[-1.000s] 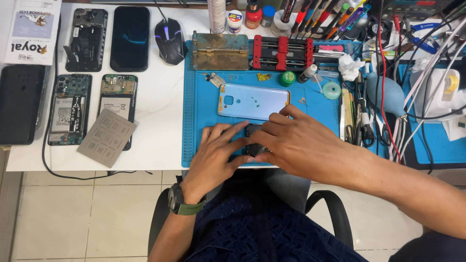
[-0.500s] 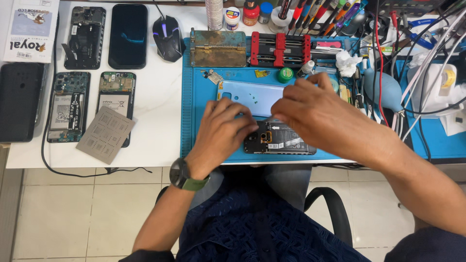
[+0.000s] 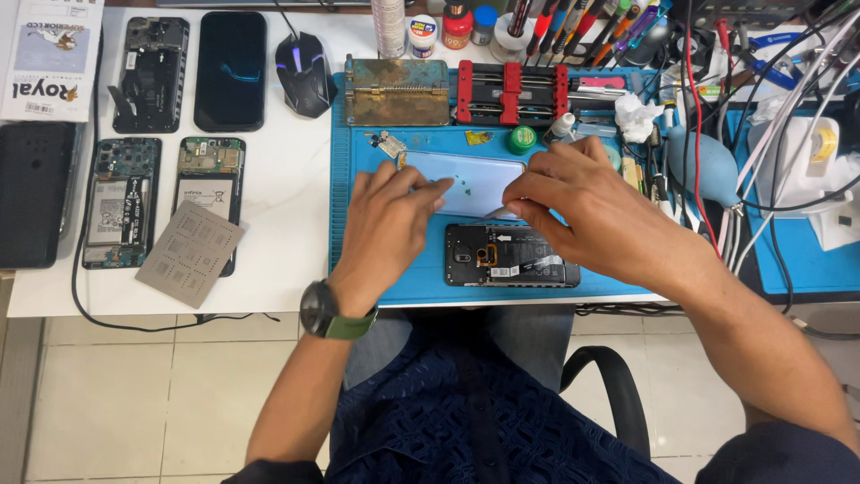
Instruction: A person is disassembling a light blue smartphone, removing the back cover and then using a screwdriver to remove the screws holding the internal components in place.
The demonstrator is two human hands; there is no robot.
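Risk here: the pale blue plastic phone back cover on the blue silicone mat is pinched between left hand and right hand; the opened black phone body just below could get knocked.

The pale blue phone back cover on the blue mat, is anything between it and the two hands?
Nothing visible: the left hand and right hand already rest on the pale blue phone back cover, above the opened black phone.

Two hands; five phones; one mouse.
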